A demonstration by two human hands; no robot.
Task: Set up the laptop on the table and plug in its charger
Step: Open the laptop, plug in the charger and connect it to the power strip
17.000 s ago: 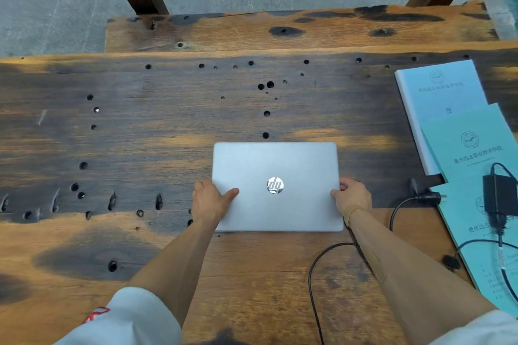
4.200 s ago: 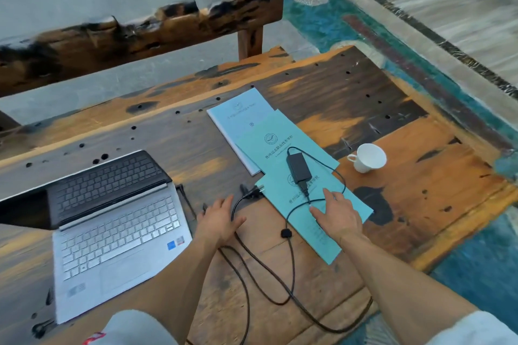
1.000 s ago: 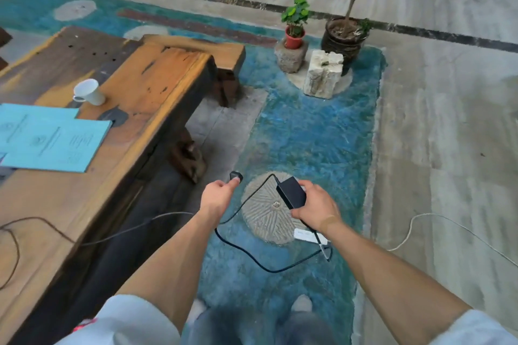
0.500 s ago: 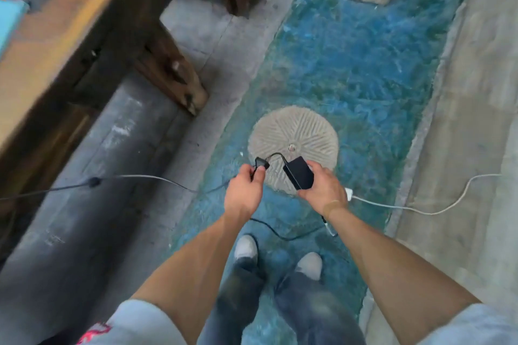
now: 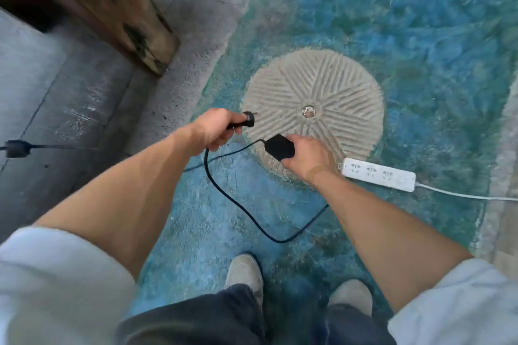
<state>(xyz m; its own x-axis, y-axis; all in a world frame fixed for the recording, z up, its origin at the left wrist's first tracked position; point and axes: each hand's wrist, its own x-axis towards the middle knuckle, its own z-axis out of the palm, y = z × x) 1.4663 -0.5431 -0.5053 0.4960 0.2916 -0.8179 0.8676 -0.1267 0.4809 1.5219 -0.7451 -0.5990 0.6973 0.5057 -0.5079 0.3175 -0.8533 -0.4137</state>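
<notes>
At the far left a dark ferrite lump on the thin cable [image 5: 17, 148] hung in the air above the grey paving, its line running right toward the hands, beside the slanting wooden leg [image 5: 117, 12] of the surface. Half a second before, the view had sat higher and the power strip barely showed; the person had since bent lower over the blue floor [image 5: 420, 22]. The left hand [image 5: 210, 129] was closed in a fist round the plug [image 5: 248, 119], whose prongs pointed right over the round grooved stone [image 5: 312, 112]. From it the thick black cord [image 5: 238, 206] looped down toward the shoes and back up. The right hand [image 5: 307, 154] was curled over the charger brick [image 5: 279, 147], gripping it from above. Just right of that wrist lay the white power strip [image 5: 378, 174], sockets up, now fully in view. The laptop was out of sight. The plug looked nearly in reach of a socket, so plugging in seemed the step at hand.
</notes>
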